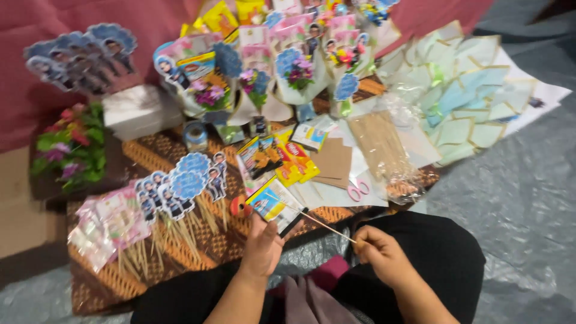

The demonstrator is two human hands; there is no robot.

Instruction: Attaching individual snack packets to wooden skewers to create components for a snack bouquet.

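Pinching a thin wooden skewer (318,221) at its near end, the right hand (379,252) has its fingers curled shut around the stick, thumb pressed on top; the skewer runs up and leftwards from that grip to the left hand (262,245); the left hand is closed on a small packet (271,204), blue and yellow, held by its lower edge with the thumb side towards the body, and the skewer's far tip lies across the packet's face; whether the tip is stuck to the packet cannot be told; both hands sit close together above the person's lap, the right one nearer the dark-clothed knee.

Just left of the left hand lie cut-out toppers (183,186) on sticks, blue scalloped discs with small figures, their sticks fanned towards the body; just beyond the left hand's fingers are more snack packets (282,157), yellow and red; ahead of the right hand lie pink scissors (359,189) on brown card, with a clear bag of skewers (384,150) just to their right; further out from both hands stand finished bouquets (270,66) of packets and flowers; far out to the left, well apart from the left hand, sits a bunch of flowers (72,147); well out to the right of the right hand is a heap of pale wrapping paper (474,96).
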